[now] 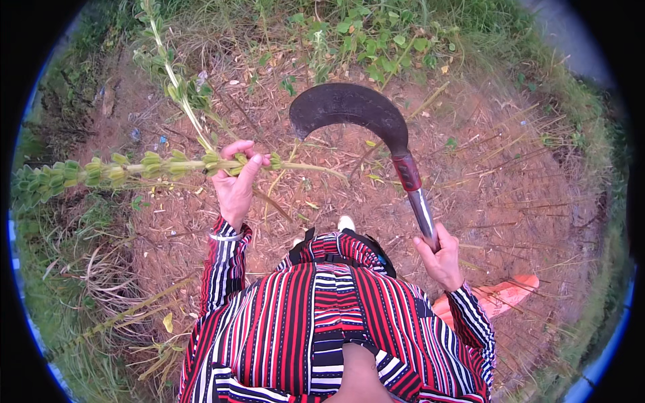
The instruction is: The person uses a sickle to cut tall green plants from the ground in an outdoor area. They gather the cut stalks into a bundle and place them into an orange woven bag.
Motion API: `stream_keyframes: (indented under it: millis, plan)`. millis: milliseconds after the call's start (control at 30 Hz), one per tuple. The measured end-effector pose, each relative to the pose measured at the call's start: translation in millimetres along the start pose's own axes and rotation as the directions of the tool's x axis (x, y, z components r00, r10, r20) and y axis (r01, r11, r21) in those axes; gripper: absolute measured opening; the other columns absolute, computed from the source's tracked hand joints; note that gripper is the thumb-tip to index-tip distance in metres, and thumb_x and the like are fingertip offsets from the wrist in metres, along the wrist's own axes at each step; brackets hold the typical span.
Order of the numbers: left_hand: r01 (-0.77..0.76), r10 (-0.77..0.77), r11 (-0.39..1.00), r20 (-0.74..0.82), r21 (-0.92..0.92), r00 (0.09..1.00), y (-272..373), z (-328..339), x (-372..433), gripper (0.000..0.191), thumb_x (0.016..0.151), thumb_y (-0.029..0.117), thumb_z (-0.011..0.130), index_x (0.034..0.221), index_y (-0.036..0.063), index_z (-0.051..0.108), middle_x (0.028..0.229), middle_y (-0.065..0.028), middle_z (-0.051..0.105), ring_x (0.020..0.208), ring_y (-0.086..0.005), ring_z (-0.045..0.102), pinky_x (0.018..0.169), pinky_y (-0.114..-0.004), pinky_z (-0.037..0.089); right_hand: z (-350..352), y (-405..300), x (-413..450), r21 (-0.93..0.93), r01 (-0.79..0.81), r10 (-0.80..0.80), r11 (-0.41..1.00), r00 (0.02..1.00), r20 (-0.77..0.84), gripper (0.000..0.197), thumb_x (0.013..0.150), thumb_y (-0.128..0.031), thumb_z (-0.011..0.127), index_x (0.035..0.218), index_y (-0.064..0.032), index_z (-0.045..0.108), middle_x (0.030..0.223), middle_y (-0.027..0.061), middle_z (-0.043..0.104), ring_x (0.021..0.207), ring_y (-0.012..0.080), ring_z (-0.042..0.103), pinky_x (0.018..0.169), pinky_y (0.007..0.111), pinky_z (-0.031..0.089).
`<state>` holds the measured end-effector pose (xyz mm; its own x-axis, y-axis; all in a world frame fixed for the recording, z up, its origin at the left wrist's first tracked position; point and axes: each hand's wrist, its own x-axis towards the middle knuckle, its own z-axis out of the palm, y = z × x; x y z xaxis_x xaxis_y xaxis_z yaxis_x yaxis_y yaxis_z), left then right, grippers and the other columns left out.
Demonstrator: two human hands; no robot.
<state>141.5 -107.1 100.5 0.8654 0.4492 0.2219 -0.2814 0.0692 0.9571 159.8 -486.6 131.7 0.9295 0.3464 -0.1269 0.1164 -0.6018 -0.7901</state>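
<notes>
My left hand point(238, 176) grips a cut sesame stalk point(136, 169) set with green pods, its bare lower end pointing right. A second leafy stalk point(174, 75) rises from beside the same hand toward the upper left; whether the fingers hold it too, I cannot tell. My right hand point(442, 257) is closed round the metal handle of a sickle point(352, 103) with a broad, dark, curved blade. The blade arches up and to the left, its tip to the upper right of my left hand, apart from the stalk. A red collar joins blade and handle.
Thin stalks or stubble point(496, 206) stick up from the reddish soil at the right. An orange sheet or bag point(514, 294) lies beyond my right sleeve. Green vines point(373, 45) and grass edge the top, with more grass at the left. My light shoe point(345, 222) shows below.
</notes>
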Motion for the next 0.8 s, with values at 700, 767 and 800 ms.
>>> stream_keyframes:
  millis: [700, 767, 800]
  plan:
    - [0.047, -0.047, 0.989, 0.009, -0.143, 0.999, 7, 8, -21, 0.027, 0.082, -0.003, 0.06, 0.108, 0.0017, 0.052, 0.083, -0.0039, 0.054, 0.08, -0.0139, 0.059, 0.076, -0.028, 0.05, 13, -66, 9, -0.072, -0.167, 0.174, 0.983, 0.738, 0.652, 0.039, 0.088, -0.021, 0.052, 0.116, 0.0039, 0.043, 0.089, 0.0153, 0.053, 0.083, 0.0211, 0.054, 0.076, 0.035, 0.044]
    - [0.045, -0.053, 0.975, -0.029, -0.218, 0.998, 5, 25, -24, 0.027, 0.082, -0.003, 0.06, 0.106, 0.0019, 0.05, 0.082, -0.0041, 0.054, 0.076, -0.0136, 0.059, 0.072, -0.027, 0.05, 1, -69, 8, -0.083, -0.077, 0.113, 0.994, 0.75, 0.652, 0.038, 0.088, -0.021, 0.051, 0.116, 0.0042, 0.041, 0.088, 0.0161, 0.053, 0.083, 0.0211, 0.053, 0.076, 0.035, 0.044]
    - [0.016, -0.017, 0.972, -0.004, -0.236, 1.0, -2, 33, -27, 0.025, 0.083, -0.003, 0.06, 0.104, 0.0026, 0.048, 0.08, -0.0034, 0.053, 0.073, -0.0124, 0.057, 0.067, -0.025, 0.049, -14, -77, 8, -0.163, -0.248, 0.29, 0.955, 0.67, 0.683, 0.036, 0.088, -0.019, 0.051, 0.114, 0.0035, 0.041, 0.086, 0.0144, 0.051, 0.081, 0.0194, 0.052, 0.073, 0.034, 0.044]
